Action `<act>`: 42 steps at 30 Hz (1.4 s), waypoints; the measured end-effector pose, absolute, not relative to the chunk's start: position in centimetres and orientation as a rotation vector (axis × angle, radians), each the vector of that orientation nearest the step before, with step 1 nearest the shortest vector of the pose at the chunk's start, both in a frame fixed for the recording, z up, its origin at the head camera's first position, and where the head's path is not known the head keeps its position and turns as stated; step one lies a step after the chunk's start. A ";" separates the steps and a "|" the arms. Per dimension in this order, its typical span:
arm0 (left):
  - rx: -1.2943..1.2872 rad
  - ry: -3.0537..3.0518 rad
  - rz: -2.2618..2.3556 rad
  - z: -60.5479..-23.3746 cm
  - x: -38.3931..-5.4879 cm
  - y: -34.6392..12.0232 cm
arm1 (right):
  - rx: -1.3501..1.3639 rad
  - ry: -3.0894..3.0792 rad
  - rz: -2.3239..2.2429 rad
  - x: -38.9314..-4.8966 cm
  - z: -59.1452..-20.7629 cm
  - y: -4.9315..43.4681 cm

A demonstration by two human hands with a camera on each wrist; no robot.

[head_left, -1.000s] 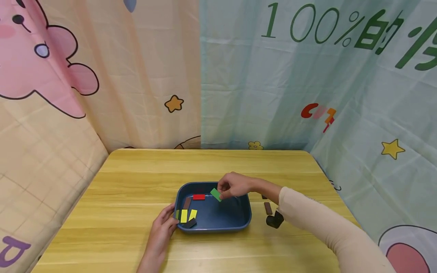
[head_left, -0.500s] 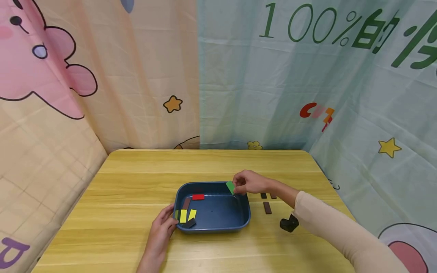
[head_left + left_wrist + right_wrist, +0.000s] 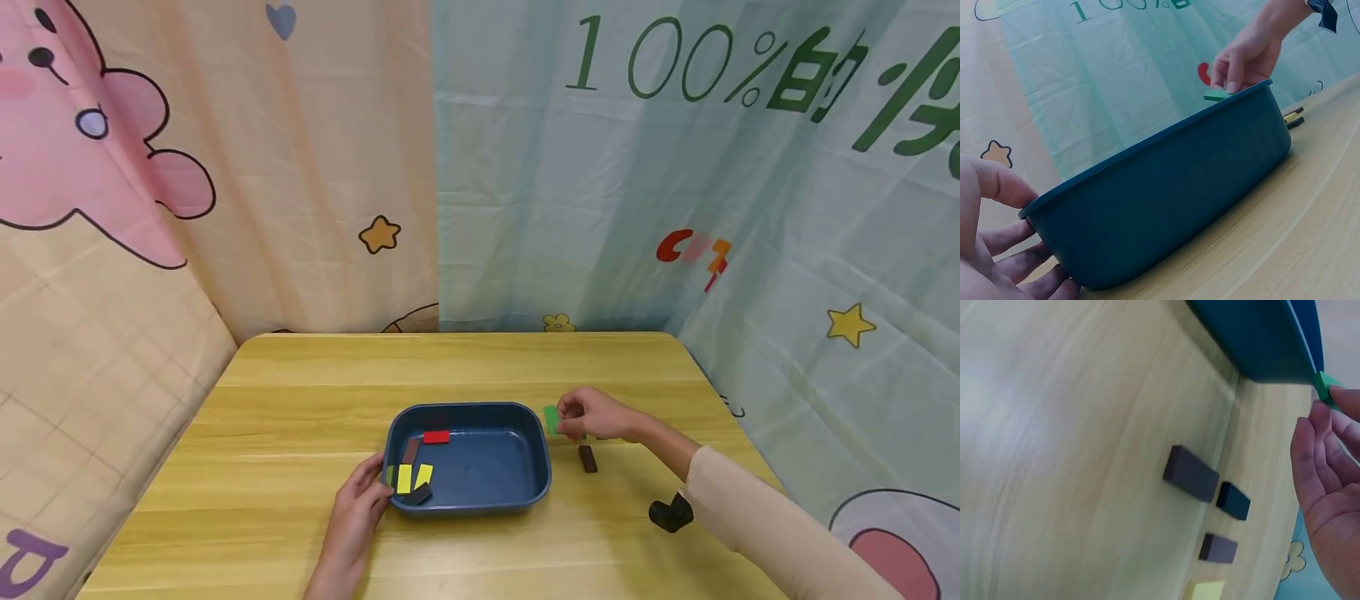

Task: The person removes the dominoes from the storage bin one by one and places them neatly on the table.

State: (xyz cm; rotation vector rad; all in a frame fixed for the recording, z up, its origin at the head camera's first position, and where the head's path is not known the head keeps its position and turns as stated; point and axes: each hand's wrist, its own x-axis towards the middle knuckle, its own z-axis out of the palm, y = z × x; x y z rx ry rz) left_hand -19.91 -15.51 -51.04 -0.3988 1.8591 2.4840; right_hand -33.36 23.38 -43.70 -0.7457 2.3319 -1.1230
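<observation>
My right hand (image 3: 600, 414) pinches a small green block (image 3: 551, 419) between thumb and fingertips, just outside the right rim of a dark blue bin (image 3: 468, 507). In the right wrist view the green block (image 3: 1324, 386) overlaps the bin's edge. My left hand (image 3: 352, 517) grips the bin's left end, the thumb on the rim and the fingers against the outer wall in the left wrist view. Inside the bin lie a red block (image 3: 437, 437), a brown block (image 3: 411, 451), several yellow ones (image 3: 404, 478) and a black block (image 3: 417, 494).
Right of the bin, a brown block (image 3: 1191, 474), a black block (image 3: 1234, 500), another brown block (image 3: 1218, 548) and a pale yellow one (image 3: 1205, 590) rest on the wooden table (image 3: 300, 417). A black wrist camera (image 3: 671, 513) hangs below the right forearm. Printed curtains (image 3: 510, 208) stand behind.
My right hand has carried the green block rightward, from over the inside of the bin to past its right rim. The left hand stays at the bin's left end.
</observation>
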 end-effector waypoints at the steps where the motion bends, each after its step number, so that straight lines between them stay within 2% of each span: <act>1: -0.397 1.861 2.486 -51.0 -20.0 -15.4 | -0.730 2.325 -1.129 -33.3 -43.8 23.8; 20: -0.398 1.874 2.460 -50.9 -20.0 -15.2 | -0.514 2.350 -1.159 -30.8 -47.7 31.5; 42: -0.409 1.866 2.428 -50.8 -20.0 -15.6 | -0.210 2.508 -1.007 -30.0 -47.7 30.4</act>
